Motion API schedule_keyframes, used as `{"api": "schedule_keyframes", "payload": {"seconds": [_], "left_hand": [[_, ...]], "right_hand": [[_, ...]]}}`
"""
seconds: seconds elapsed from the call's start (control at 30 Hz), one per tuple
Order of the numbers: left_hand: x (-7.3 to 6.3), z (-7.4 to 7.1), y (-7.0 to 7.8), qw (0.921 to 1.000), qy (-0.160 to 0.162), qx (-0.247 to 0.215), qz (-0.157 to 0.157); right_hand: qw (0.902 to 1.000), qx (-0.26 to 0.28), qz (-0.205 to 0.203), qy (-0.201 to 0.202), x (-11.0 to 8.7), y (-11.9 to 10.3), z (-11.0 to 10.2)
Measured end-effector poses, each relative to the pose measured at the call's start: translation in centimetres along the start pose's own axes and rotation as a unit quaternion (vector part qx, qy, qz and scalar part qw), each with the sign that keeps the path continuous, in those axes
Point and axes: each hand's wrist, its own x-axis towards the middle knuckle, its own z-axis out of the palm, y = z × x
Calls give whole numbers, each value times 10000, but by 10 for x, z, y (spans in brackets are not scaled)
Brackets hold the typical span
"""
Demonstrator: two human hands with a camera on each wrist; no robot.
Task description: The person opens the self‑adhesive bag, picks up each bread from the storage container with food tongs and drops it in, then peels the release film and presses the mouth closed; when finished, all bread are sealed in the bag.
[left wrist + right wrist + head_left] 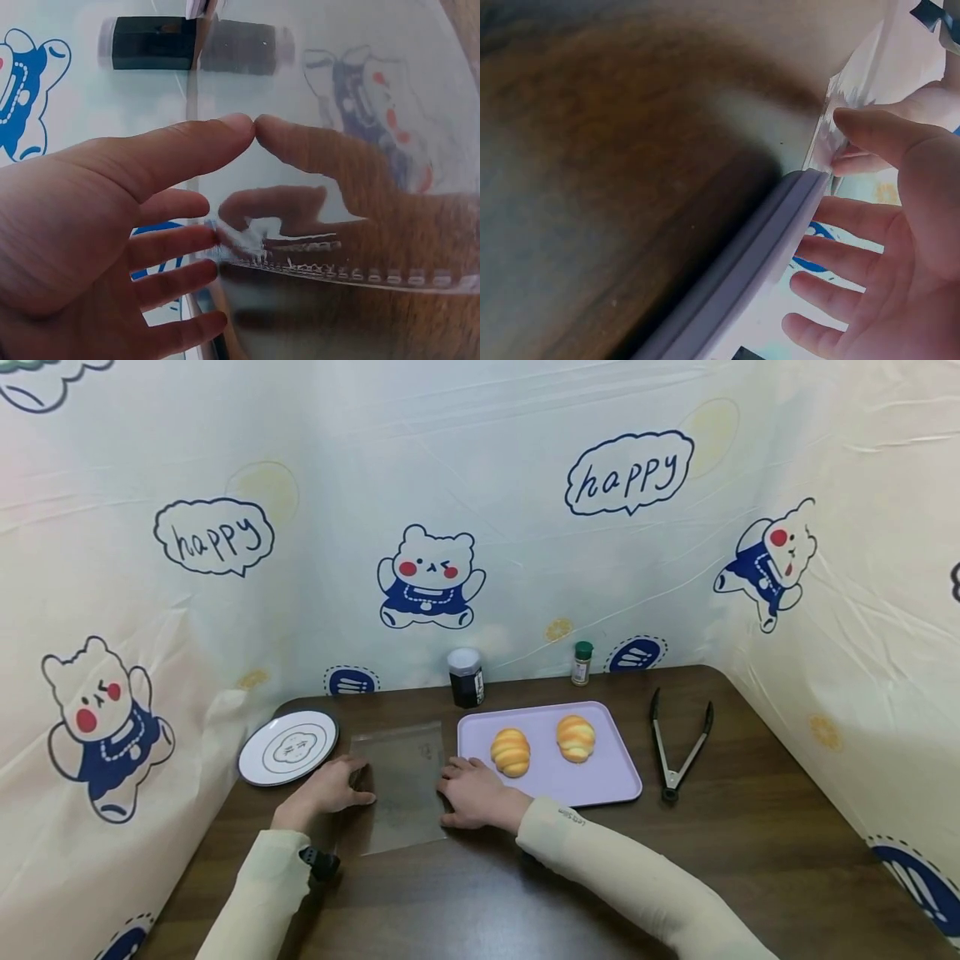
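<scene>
A flat clear plastic bag (405, 789) lies on the table between my two hands. My left hand (333, 787) is at its left edge, the thumb tip meeting its own reflection on the shiny film (420, 232) in the left wrist view. The other left fingers extend, slightly spread, beside a ridged seam. At the opposite edge is my right hand (476, 793), fingers extended and thumb apart from them. In the right wrist view its fingertips come close to the lilac tray's rim (742, 270).
Two bread rolls (510, 752) sit on the lilac tray (555, 785). Tongs (671, 772) lie spread to its right. A white plate (258, 760) is at the left. Behind stand a dark jar (467, 681) and a green-capped shaker (581, 664). Printed cloth (517, 568) surrounds the wooden table (480, 910).
</scene>
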Motion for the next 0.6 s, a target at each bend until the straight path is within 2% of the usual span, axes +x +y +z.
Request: {"api": "schedule_keyframes", "payload": {"seconds": [0.13,0.37,0.6], "left_hand": [[0,-1,0,9999,103,-16,78],[0,-3,0,9984,392,-233,332],[-1,-3,-2,9964,628,-321,475]], "right_hand": [[10000,0,-13,-5,0,-2,-2],[9993,-47,-251,282,-2,-1,-3],[9990,157,-284,298,-4,4,-4]]}}
